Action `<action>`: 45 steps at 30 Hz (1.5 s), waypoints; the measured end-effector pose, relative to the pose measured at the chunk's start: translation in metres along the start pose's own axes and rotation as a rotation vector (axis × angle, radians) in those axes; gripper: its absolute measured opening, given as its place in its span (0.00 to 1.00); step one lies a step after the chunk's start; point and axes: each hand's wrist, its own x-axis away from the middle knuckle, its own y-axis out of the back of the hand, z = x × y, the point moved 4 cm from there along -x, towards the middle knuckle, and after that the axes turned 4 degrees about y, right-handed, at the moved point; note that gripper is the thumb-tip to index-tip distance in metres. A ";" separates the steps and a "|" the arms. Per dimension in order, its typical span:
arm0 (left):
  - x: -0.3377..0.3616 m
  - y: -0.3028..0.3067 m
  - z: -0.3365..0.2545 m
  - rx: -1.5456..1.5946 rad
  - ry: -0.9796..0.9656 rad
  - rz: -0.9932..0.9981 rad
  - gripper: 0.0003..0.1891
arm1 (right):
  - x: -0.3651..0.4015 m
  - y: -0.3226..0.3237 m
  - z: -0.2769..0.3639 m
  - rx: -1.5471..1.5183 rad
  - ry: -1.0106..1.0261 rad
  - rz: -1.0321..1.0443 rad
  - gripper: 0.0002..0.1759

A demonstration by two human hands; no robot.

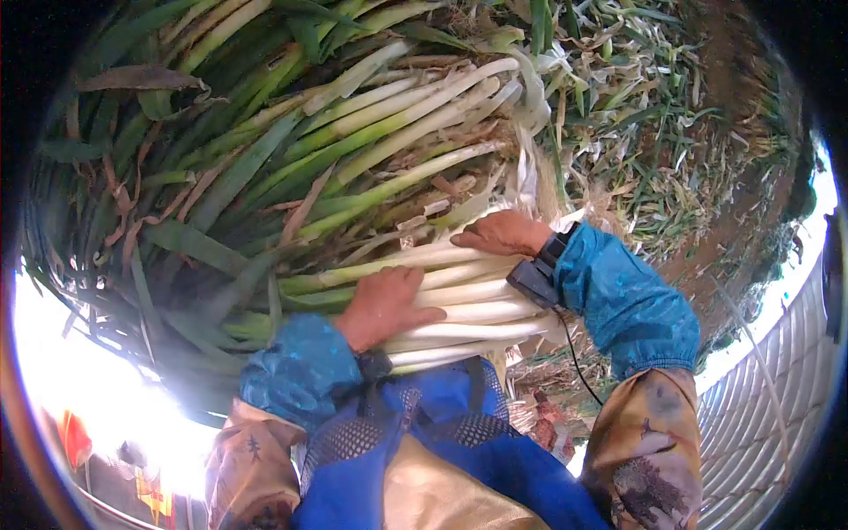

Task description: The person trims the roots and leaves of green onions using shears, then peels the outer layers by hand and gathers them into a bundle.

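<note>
Long green onions with thick white stems (473, 291) lie side by side in front of my body. My left hand (384, 307) rests on them where white turns to green, fingers laid over the stems and thumb spread apart. Farther right, my right hand (503, 232) has its fingers bent over the upper stem of this row, near the white ends. Its fingertips press on the stem; the underside of the hand is hidden. Beyond both hands, more green onions (397, 119) lie in a heap, their dark leaves (203, 238) stretching left.
Cut leaves and peelings (627, 132) cover the ground at upper right, beside bare brown soil (720, 212). A small black device (534, 283) is strapped at my right wrist, with a cable (579, 358) hanging from it. Ribbed pale sheeting (768, 380) is at lower right.
</note>
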 end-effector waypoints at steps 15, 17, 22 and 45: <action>-0.088 -0.021 0.052 0.326 0.060 0.494 0.32 | 0.022 -0.013 0.017 0.147 0.020 -0.228 0.24; -0.071 -0.034 0.077 0.471 0.030 0.491 0.34 | 0.021 -0.020 0.012 0.161 0.013 -0.269 0.24; -0.081 -0.059 0.071 0.602 0.204 0.629 0.35 | 0.026 -0.015 -0.013 0.012 -0.068 -0.446 0.28; -0.072 -0.056 0.073 0.339 0.276 0.403 0.36 | 0.016 0.010 -0.191 0.278 -0.607 -0.729 0.13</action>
